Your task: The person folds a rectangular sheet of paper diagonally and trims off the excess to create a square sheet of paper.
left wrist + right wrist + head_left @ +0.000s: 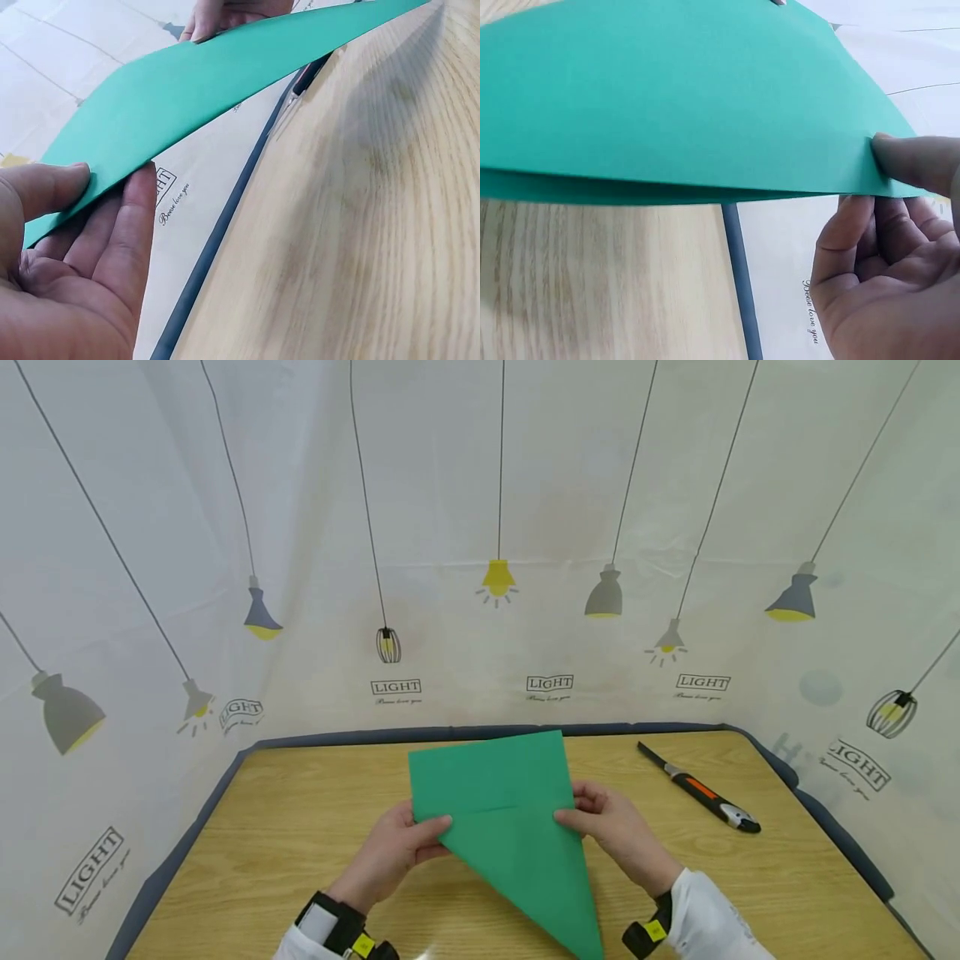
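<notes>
Both hands hold up a folded sheet of green paper (498, 818) above the table. It is squared at the top and narrows to a point at the lower right in the head view. My left hand (396, 843) pinches its left edge, thumb on the near face and fingers behind. On the opposite edge my right hand (618, 831) pinches it the same way. In the right wrist view the paper (667, 105) shows two layers slightly parted along the lower edge. From the left wrist the paper (172, 90) looks gently bowed, with the left thumb on top.
A utility knife (705, 792) with a black and orange handle lies at the right on the wooden table (315, 810), its blade end toward the back. A dark padded edge (187, 835) borders the tabletop. Behind hangs a white curtain (450, 485) printed with lamps.
</notes>
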### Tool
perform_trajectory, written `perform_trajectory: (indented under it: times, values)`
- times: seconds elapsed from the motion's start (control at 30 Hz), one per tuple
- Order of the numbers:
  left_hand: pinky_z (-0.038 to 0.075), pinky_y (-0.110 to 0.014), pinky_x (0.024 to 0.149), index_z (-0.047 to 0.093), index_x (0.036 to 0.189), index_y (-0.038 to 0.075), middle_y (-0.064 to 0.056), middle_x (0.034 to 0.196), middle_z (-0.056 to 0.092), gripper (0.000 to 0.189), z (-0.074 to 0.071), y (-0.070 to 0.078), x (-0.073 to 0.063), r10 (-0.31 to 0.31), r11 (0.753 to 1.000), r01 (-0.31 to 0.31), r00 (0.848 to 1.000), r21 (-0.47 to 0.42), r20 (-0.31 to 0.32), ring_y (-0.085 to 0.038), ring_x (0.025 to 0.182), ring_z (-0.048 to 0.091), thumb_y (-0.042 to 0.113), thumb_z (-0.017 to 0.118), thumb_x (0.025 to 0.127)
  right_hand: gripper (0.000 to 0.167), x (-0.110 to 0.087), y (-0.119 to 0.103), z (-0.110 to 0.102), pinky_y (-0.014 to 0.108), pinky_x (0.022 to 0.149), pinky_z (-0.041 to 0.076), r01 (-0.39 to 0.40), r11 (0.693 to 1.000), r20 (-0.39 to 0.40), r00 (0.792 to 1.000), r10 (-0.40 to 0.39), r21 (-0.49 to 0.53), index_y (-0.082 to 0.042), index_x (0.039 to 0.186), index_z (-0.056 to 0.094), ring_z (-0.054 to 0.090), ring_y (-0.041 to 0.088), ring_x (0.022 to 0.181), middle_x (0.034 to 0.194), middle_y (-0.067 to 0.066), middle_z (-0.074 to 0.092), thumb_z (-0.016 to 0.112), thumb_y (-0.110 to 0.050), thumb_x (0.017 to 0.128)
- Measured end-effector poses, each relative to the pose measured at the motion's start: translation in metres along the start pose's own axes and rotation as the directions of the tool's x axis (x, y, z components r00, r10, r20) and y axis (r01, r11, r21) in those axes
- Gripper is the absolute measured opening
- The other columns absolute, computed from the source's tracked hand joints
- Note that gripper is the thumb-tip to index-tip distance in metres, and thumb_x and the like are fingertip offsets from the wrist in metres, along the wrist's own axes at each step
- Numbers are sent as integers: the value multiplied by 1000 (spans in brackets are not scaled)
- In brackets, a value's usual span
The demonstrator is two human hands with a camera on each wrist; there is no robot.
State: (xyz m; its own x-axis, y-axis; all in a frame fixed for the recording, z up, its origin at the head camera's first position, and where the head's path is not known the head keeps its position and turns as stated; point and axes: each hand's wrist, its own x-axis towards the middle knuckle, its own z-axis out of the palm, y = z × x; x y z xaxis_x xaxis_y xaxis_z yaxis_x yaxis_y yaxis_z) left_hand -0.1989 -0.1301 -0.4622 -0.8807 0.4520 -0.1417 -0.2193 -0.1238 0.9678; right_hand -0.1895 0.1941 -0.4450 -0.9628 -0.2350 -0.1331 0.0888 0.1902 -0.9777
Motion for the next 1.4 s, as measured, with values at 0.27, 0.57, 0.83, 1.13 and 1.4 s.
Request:
perform_trajectory:
  times: [0.27, 0.57, 0.83, 1.13, 1.4]
  values:
    - [55, -38, 94, 42, 142, 0, -16, 132, 62, 57, 3, 5, -2, 13, 999, -14, 1000, 43, 24, -23, 111, 67, 24, 64, 95, 67, 3, -6, 1, 43, 100, 49, -10, 1000, 50, 999, 10, -10, -11, 143, 46, 64, 21, 113, 130, 9, 64, 74, -36, 87]
    - [55, -40, 93, 47, 140, 0, -14, 125, 66, 53, 3, 5, -2, -6, 998, 1, 996, 61, 85, -22, 107, 69, 23, 64, 96, 59, 4, -6, -3, 39, 97, 51, -1, 999, 110, 994, 6, -38, -3, 135, 54, 66, 20, 109, 123, 10, 68, 73, -32, 88]
    - [58, -37, 87, 60, 125, -4, -11, 106, 74, 43, -6, 4, -3, -88, 990, 71, 986, 120, 138, -17, 92, 73, 26, 63, 96, 56, 2, -6, -8, 46, 103, 47, 0, 996, 130, 991, 12, -94, -4, 133, 56, 61, 24, 118, 127, 10, 66, 72, -34, 89]
    - [55, -40, 92, 53, 133, -5, -17, 117, 70, 43, -16, 8, -10, -83, 990, 50, 961, 129, 265, -28, 107, 69, 23, 56, 100, 40, -2, -7, -15, 40, 97, 49, 23, 995, 167, 986, -7, -97, -2, 119, 64, 64, 19, 110, 119, 9, 70, 68, -31, 91]
    - [53, -41, 96, 51, 138, 1, -16, 123, 67, 41, -21, 10, -13, -69, 992, 31, 942, 122, 328, -35, 118, 62, 21, 50, 103, 41, -4, -6, -23, 36, 79, 51, 47, 996, 184, 982, -32, -78, 0, 127, 60, 63, 17, 90, 110, 9, 71, 64, -25, 94]
